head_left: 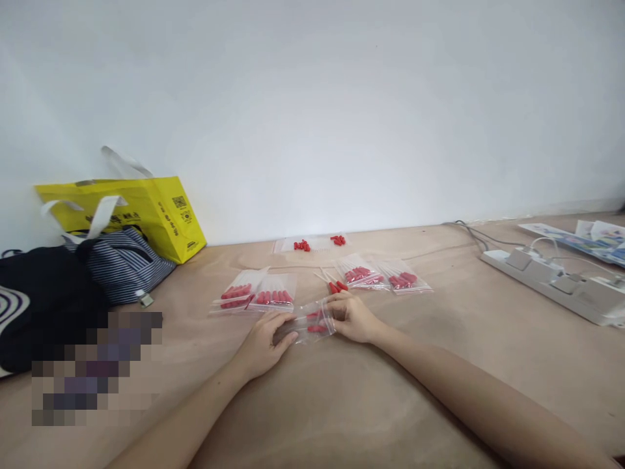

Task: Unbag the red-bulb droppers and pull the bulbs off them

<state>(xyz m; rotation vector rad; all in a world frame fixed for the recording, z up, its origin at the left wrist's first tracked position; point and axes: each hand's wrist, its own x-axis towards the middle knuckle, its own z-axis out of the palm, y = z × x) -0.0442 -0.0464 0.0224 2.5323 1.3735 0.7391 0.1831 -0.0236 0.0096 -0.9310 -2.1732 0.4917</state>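
My left hand point(266, 345) grips the left end of a clear plastic zip bag point(303, 335) between thumb and fingers. The bag's right end is pinched by my right hand point(357, 319). A few red-ended pieces show through the plastic, on the side close to my right hand. Just beyond that hand lie loose pale sticks with red ends point(336, 286). Filled zip bags of red-ended sticks rest beyond my left hand, one bag point(275, 297) partly over another point(237, 296). More filled bags lie to the right, including an overlapping stack point(358, 274) and a bag at its side point(403, 280).
Near the wall, small red pieces point(302, 246) lie on a clear plastic sheet or bag point(319, 243). On the left stand a yellow shopping bag point(180, 218), a striped bag point(122, 267) and a black bag point(53, 306). A power strip point(551, 286) with chargers and printed papers point(586, 241) occupy the right.
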